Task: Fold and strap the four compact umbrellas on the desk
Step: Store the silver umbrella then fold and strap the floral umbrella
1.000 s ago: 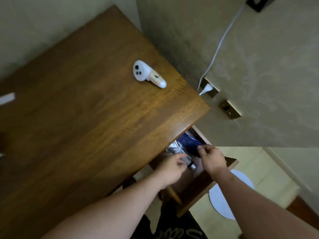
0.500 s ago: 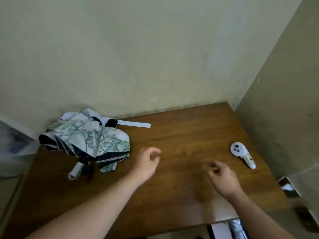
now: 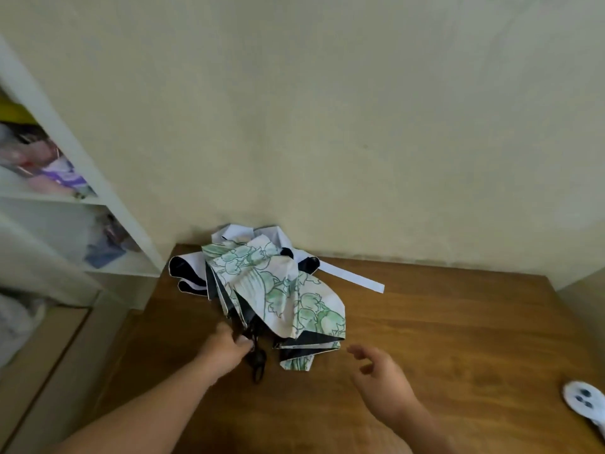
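Left hand (image 3: 226, 350) has reached and grips the umbrella (image 3: 278, 290) handle end.

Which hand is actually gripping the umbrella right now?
The left hand: its fingers pinch the floral umbrella at its dark handle end. The right hand hovers open beside it, touching nothing.

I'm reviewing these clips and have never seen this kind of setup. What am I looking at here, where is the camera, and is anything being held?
There is no machine: a person works with bare hands, and the single camera sits on their head, looking forward and down. On the wooden desk lies a crumpled umbrella with a green floral print, its white strap trailing loose. The left hand is closed around the umbrella's handle end, by the black wrist loop. The right hand hovers open, holding nothing. A white controller lies at the desk's right edge.
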Demonstrator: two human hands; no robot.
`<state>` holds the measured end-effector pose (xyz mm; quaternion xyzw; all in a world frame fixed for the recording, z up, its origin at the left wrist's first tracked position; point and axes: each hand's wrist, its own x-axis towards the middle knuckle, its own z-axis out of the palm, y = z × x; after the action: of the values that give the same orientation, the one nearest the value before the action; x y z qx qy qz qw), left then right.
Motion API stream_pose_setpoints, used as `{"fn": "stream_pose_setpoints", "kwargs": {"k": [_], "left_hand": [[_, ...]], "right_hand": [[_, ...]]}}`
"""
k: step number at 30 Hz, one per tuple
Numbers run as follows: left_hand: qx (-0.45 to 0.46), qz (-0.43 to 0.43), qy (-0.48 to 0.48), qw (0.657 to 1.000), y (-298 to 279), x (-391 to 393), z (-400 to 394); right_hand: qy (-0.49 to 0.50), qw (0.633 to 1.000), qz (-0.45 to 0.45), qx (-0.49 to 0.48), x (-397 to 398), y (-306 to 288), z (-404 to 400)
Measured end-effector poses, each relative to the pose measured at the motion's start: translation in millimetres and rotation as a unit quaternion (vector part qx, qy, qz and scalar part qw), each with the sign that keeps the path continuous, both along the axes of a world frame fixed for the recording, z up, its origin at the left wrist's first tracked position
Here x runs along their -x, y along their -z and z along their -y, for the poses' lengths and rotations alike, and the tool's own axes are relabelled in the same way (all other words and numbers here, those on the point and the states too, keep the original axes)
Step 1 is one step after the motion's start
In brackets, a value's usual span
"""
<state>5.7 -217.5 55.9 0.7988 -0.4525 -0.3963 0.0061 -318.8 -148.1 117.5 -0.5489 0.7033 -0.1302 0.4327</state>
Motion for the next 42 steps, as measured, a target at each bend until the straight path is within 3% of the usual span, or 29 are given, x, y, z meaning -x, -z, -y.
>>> {"fn": "stream_pose_setpoints", "kwargs": {"k": [2, 4, 9, 12, 14, 18, 20, 23, 27, 32, 34, 39, 42], "left_hand": [[-0.044, -0.098, -0.047, 0.993, 24, 1, -15], [-0.023, -0.162, -0.091, 0.982, 30, 5, -23], [0.016, -0.261, -0.108, 0.959, -2, 24, -24], [0.025, -0.301, -0.146, 0.942, -38, 46, -26], [0.015, -0.352, -0.220, 0.910, -68, 71, -29], [0.042, -0.423, -0.263, 0.866, -117, 130, -38], [0.058, -0.422, -0.252, 0.869, -136, 163, -46], [0.071, -0.362, -0.211, 0.905, -157, 213, -61], [0.060, -0.380, -0.203, 0.900, -180, 264, -79], [0.091, -0.343, -0.040, 0.934, -189, 280, -123], [0.059, -0.341, 0.006, 0.938, -193, 277, -143], [0.007, -0.369, 0.078, 0.926, -221, 243, -161], [0.093, -0.384, 0.104, 0.913, -250, 220, -150]], "right_hand": [[-0.005, 1.000, -0.012, -0.016, -9, 2, 0], [0.005, 0.999, -0.014, -0.032, -11, 6, -1], [0.026, 0.997, 0.012, -0.072, -8, 5, 2], [0.045, 0.993, 0.077, -0.072, -8, -10, 10], [0.050, 0.988, 0.134, -0.054, -10, -25, 19], [0.063, 0.943, 0.317, -0.077, -14, -72, 25], [0.067, 0.916, 0.380, -0.114, -7, -95, 24], [0.109, 0.865, 0.459, -0.171, 21, -115, 24], [0.132, 0.830, 0.505, -0.199, 65, -125, 20], [0.138, 0.840, 0.504, -0.146, 105, -125, 5], [0.174, 0.835, 0.505, -0.132, 117, -121, 2], [0.240, 0.846, 0.467, -0.089, 136, -112, -8], [0.234, 0.884, 0.406, -0.018, 145, -107, -17]]}}
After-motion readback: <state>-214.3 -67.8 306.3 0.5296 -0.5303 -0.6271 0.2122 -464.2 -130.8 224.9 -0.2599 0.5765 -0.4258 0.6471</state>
